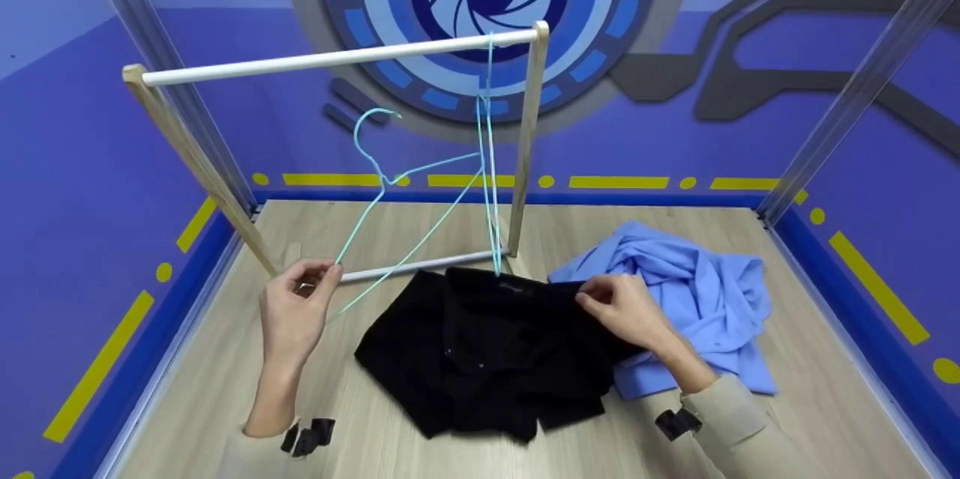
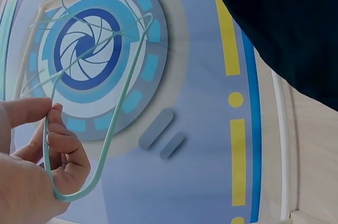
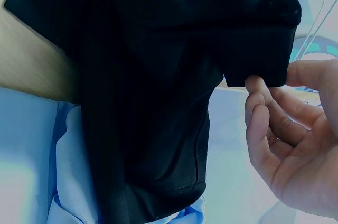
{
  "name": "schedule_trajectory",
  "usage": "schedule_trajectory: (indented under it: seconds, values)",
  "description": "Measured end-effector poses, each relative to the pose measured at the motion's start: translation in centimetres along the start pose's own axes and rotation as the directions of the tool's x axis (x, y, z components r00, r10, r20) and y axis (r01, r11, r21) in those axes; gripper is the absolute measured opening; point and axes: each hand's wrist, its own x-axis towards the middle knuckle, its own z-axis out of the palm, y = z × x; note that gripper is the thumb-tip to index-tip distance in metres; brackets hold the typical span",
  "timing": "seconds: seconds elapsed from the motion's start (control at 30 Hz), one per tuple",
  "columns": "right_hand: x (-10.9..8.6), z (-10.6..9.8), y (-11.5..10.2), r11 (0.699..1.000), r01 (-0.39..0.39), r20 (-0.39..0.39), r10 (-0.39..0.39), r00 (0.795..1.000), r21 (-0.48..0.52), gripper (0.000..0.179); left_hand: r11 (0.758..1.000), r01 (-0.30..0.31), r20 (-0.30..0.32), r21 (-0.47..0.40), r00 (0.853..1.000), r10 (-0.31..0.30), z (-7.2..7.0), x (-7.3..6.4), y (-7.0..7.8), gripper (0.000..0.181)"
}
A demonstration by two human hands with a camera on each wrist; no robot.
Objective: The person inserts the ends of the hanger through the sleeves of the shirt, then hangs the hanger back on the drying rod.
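the left hand [image 1: 296, 306] pinches the turquoise hanger [image 1: 385, 181] by one lower corner, its hook raised toward the far side in front of the rack [image 1: 341, 58]; the right hand [image 1: 628, 310] pinches the right end of the upper edge of the black garment [image 1: 525, 336], which sits at the middle of the table [image 1: 360, 419], nearer than the rack and left of the blue cloth [image 1: 697, 299]. the hanger looks light, thin and fairly stiff, its smooth coating perhaps a bit slippery, so a pinch near a corner should serve. the garment looks soft, limp and not fragile; its firmer upper band seems the surest place to grip, as the rest would sag. its dark folds swallow detail, so its cut is hard to read. a second hanger [image 1: 491, 156] hangs at the rail's right end; whether its lower part touches the garment i cannot tell. both forearms are cut off by the near edge.
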Motion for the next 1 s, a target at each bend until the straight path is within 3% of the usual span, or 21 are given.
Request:
schedule_trajectory:
  seconds: [0.37, 1.0]
  values:
    - [0.0, 0.1, 0.2, 1.0, -0.017, -0.007, 0.017, 1.0, 0.001, 0.004, 0.999, -0.049, -0.002, 0.024, 0.999, 0.049, -0.9, -0.3, -0.4, 0.006]
    - [0.2, 0.1, 1.0, 0.999, -0.047, 0.001, 0.047, 0.999, 0.0, 0.005, 0.999, -0.034, 0.079, -0.015, 0.996, 0.035, -2.5, -0.8, -0.8, 0.004]
